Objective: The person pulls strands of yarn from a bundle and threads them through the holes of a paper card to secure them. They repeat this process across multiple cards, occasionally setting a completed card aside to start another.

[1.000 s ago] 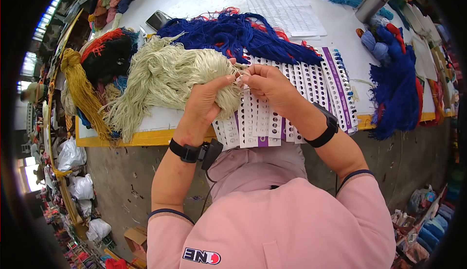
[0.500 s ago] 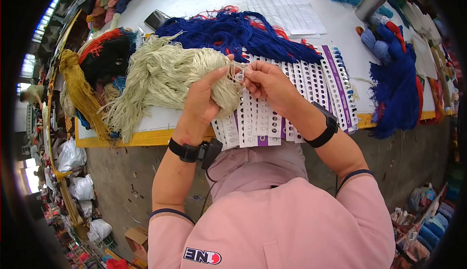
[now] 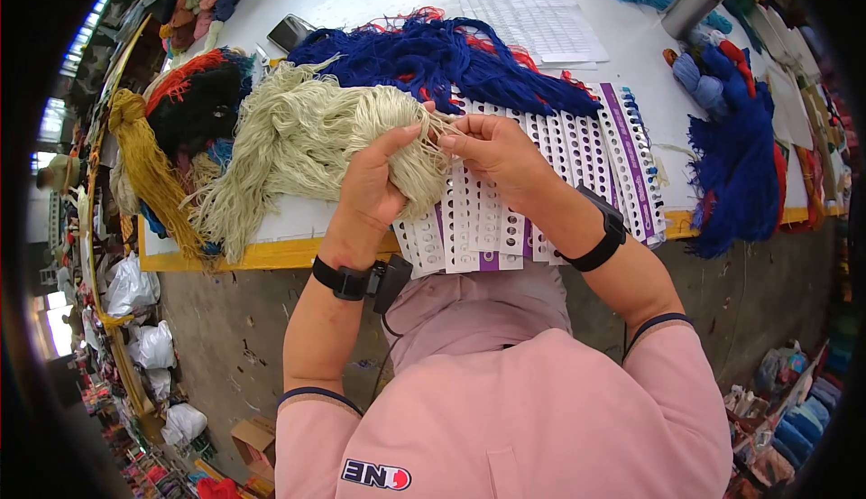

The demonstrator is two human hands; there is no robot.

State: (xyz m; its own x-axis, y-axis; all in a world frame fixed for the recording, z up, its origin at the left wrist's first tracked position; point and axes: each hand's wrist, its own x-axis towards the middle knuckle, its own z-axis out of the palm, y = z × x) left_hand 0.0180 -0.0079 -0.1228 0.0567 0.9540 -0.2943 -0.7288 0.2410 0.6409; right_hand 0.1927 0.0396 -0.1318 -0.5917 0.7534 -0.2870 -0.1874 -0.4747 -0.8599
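A thick bundle of pale cream-green yarn (image 3: 302,129) lies across the table, its looped end raised in my left hand (image 3: 377,179). The thumb of that hand presses on top of the loops, with the fingers partly hidden beneath. At the right side of the loops, my right hand (image 3: 501,158) pinches a few thin strands drawn out from the bundle. White punched cards (image 3: 586,158) with rows of holes and purple stripes lie under and beside my right hand. Behind both hands spreads a heap of dark blue yarn (image 3: 433,59) mixed with red strands.
A mustard yarn hank (image 3: 149,170) hangs over the table's left edge. Toward the back are a phone (image 3: 290,33), printed sheets (image 3: 532,16) and a metal flask (image 3: 696,3). More blue yarn (image 3: 732,156) drapes over the front edge at right.
My right hand has shifted slightly left, closer to the loops, and its fingers have changed position on the strands. My left hand stays nearly still on the bundle.
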